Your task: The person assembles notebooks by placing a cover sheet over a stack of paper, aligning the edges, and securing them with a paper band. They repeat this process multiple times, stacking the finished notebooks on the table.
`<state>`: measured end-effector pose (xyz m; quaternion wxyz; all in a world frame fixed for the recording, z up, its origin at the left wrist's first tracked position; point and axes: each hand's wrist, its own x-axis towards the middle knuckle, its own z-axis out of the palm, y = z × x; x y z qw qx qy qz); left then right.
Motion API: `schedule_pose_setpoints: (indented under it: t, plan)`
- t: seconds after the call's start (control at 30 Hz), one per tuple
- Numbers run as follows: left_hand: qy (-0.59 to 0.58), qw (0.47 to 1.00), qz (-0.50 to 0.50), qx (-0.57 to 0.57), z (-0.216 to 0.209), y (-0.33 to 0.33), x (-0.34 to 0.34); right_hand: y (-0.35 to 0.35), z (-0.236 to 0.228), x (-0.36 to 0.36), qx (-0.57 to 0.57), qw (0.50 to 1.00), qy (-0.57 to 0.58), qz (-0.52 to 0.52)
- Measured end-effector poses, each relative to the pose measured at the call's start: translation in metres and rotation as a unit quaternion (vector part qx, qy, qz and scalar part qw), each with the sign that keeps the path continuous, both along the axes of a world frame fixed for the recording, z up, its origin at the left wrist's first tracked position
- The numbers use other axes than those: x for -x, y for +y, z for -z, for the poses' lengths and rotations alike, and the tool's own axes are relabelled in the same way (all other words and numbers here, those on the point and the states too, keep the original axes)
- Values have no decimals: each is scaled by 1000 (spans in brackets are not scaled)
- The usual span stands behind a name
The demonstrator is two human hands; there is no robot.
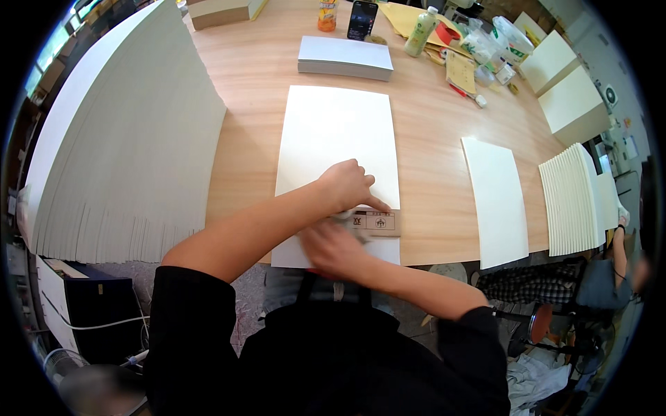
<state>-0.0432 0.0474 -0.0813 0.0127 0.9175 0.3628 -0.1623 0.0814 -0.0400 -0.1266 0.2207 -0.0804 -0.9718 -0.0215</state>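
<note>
A tall white sheet or board (338, 139) lies in front of me, its near end at the table edge. Across its lower part is a brown printed cardboard-like strip (388, 223). My left hand (347, 186) presses down by the strip's upper edge, one finger stretched out onto it and the others partly bent. Just below, my right hand (336, 249) is smeared by motion over the sheet's near part. Something pale shows beside its fingers, too blurred to name. My forearms angle in from both sides, and the left hides part of the sheet.
A huge paper stack (132, 132) rises at left. Behind the sheet sits a smaller white stack (345, 57), with a phone (362, 19) and bottles (421, 32) beyond. At right are a white board (496, 201) and a ridged stack (570, 201). Another person (603, 281) is at far right.
</note>
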Motion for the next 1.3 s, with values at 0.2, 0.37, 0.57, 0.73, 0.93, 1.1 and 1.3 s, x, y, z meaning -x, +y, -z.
schedule_pose_setpoints:
  t: [0.2, 0.37, 0.57, 0.73, 0.93, 1.1, 1.3]
  plan:
    - [5, 1000, 5, 27, -15, 3, 5, -16, 7, 71, 58, 997, 37, 35]
    - [41, 999, 28, 14, -13, 5, 3, 3, 6, 12, 51, 998, 30, 22]
    - [32, 999, 21, 8, -15, 1, -2, 1, 4, 7, 49, 999, 5, 1]
    - [37, 999, 0, 21, -22, -5, -4, -25, 6, 81, 95, 992, 82, 30]
    - [54, 998, 18, -8, -15, -6, -1, 3, 1, -37, 42, 997, -18, 62]
    - [37, 997, 45, -50, -23, -17, -3, 52, -25, -187, 83, 966, -70, 236]
    - [-175, 975, -91, -107, -2, -97, 47, 61, 6, -199, 269, 883, 202, 327]
